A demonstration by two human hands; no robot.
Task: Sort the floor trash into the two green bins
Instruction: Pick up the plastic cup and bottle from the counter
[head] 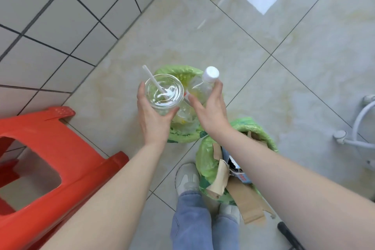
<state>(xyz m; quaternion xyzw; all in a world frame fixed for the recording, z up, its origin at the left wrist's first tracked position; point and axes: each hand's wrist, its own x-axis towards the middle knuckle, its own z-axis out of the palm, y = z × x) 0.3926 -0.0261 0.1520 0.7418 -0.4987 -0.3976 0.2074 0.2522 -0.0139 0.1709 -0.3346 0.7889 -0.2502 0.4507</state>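
Observation:
My left hand (153, 116) grips a clear plastic cup (164, 92) with a lid and a white straw. My right hand (211, 111) holds a clear bottle (204, 87) with a white cap by its neck. Both are held over the far green-lined bin (178, 71), which has clear plastic inside. The near green-lined bin (205, 160) stands by my feet and holds torn brown cardboard (243, 195) and a printed carton.
A red plastic stool (40, 164) stands at the left near a white tiled wall (60, 16). White pipes (357, 128) run along the right edge. My shoe (186, 176) touches the near bin. A dark object (288, 235) lies at the bottom right.

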